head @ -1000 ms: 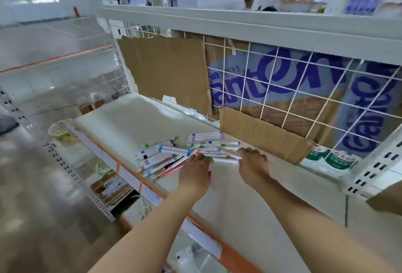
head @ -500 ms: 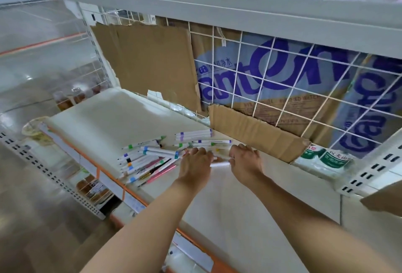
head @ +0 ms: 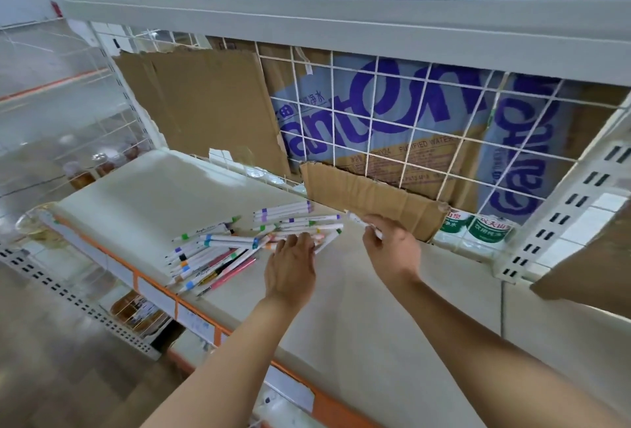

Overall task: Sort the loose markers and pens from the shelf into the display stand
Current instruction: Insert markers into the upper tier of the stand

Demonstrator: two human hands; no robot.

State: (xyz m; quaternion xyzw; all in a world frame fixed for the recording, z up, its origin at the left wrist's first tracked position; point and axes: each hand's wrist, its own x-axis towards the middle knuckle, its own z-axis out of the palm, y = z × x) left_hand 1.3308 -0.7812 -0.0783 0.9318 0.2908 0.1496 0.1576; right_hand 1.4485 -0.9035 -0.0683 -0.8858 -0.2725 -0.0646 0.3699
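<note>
— Count?
— Over a dozen pens (head: 239,246) lay piled on the shelf (head: 143,195), mostly pointing left-right.
— Hands?
— Two: left hand (head: 290,267) flat on the pile; right hand (head: 392,250) pinched one white pen (head: 355,217).

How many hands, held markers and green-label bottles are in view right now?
Hands: 2 (left hand on the pile, right hand)
Markers held: 1 (white marker in the right hand)
Green-label bottles: 2
Total: 5
The pile overlaps too much to count.
</note>
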